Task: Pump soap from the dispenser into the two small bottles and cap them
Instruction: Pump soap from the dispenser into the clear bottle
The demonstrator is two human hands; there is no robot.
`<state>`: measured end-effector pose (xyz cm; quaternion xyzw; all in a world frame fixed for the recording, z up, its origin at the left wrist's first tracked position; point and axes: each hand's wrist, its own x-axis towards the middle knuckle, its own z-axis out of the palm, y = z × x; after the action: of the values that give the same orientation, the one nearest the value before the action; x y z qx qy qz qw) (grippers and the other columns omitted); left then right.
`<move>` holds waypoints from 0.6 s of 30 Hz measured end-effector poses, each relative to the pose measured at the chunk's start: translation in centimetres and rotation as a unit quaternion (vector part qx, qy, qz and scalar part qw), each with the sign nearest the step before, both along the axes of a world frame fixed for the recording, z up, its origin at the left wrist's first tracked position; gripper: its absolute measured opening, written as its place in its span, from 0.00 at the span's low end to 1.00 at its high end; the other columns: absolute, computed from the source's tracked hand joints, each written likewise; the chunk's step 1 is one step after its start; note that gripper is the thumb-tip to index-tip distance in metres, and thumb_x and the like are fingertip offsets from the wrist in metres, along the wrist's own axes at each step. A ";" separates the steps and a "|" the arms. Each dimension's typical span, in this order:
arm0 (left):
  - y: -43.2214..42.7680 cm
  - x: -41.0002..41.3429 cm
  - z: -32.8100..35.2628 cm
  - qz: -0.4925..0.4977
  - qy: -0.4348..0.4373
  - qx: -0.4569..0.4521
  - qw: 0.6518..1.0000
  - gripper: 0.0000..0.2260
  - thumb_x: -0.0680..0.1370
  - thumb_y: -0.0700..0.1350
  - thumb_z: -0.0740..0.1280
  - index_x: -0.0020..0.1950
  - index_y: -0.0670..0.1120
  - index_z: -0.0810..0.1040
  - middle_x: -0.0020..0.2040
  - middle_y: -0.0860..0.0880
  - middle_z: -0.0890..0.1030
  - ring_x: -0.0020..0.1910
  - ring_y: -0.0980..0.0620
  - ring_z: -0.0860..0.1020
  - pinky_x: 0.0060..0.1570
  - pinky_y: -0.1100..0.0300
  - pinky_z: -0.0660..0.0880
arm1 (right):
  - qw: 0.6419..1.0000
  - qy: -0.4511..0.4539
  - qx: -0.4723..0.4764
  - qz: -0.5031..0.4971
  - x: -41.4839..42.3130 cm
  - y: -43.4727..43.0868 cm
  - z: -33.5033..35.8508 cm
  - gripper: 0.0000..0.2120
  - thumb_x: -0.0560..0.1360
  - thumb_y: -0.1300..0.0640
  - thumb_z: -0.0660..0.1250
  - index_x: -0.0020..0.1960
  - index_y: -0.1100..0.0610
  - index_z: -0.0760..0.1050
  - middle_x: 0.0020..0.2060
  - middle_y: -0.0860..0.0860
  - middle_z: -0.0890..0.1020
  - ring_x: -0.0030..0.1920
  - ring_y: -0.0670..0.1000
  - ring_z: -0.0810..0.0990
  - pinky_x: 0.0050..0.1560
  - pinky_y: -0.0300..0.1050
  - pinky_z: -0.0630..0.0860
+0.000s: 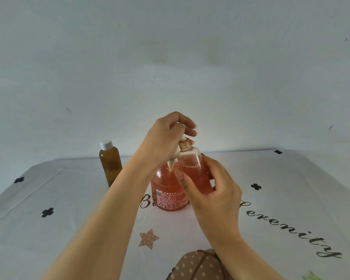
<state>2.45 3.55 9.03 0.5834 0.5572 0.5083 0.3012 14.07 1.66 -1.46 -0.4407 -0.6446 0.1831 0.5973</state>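
Observation:
A clear dispenser point(166, 190) of orange-pink soap stands mid-table. My left hand point(166, 136) curls over its white pump head, whose spout sits at the mouth of a small bottle. My right hand point(212, 190) grips that small uncapped bottle point(192, 168), held beside the dispenser and tilted slightly; it shows pink soap inside up to near the shoulder. A second small amber bottle point(110, 164) with a white cap stands upright to the left, apart from both hands.
The table point(291, 188) wears a white cloth printed with black clovers, a dotted star and script lettering. A plain pale wall rises right behind it. Dotted brown print shows at the bottom edge.

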 end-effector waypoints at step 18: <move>-0.3 0.0 0.7 0.028 -0.036 0.009 0.999 0.09 0.80 0.40 0.59 0.47 0.46 0.79 0.45 0.48 0.85 0.50 0.45 0.82 0.54 0.43 0.76 | 1.000 0.010 0.021 0.001 -0.1 0.2 0.2 0.27 0.69 0.31 0.67 0.58 0.48 0.79 0.47 0.40 0.82 0.46 0.42 0.81 0.46 0.47 0.80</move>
<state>2.45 3.25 9.70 0.5518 0.5576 0.5422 0.3009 14.00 1.84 -1.30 -0.4254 -0.6428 0.1748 0.6126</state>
